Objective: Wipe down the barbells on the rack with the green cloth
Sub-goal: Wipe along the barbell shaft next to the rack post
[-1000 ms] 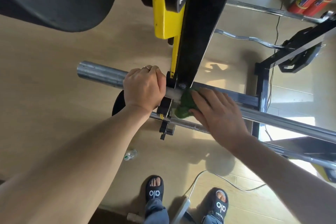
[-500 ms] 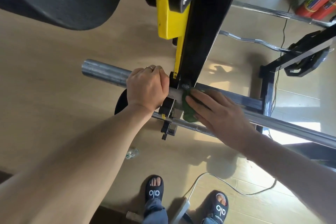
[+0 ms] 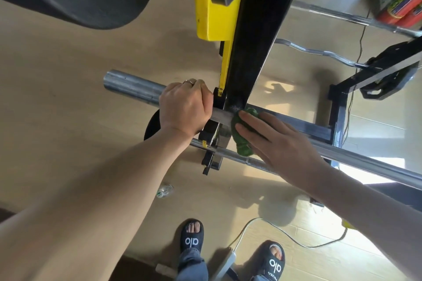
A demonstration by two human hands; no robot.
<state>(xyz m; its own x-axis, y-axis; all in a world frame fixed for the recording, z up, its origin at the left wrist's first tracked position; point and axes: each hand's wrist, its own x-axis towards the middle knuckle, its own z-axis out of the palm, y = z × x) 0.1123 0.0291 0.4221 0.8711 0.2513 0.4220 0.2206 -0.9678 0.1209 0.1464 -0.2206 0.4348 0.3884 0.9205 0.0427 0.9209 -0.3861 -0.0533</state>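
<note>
Barbell (image 3: pixel 137 89) lies on the rack (image 3: pixel 255 52). Its long axis runs from mid-left of frame down to the right edge, with the open sleeve end pointing left. Left hand (image 3: pixel 186 107) is wrapped fully round the sleeve beside the upright. Right hand (image 3: pixel 280 143), fingers straight and flat, presses the green cloth (image 3: pixel 244 150) on the shaft at centre frame.

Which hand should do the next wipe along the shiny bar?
The right hand. It presses the green cloth onto the barbell, with bare bar stretching away beside it. The left hand grips the barbell's thick end, probably steadying it, and has no cloth.
</note>
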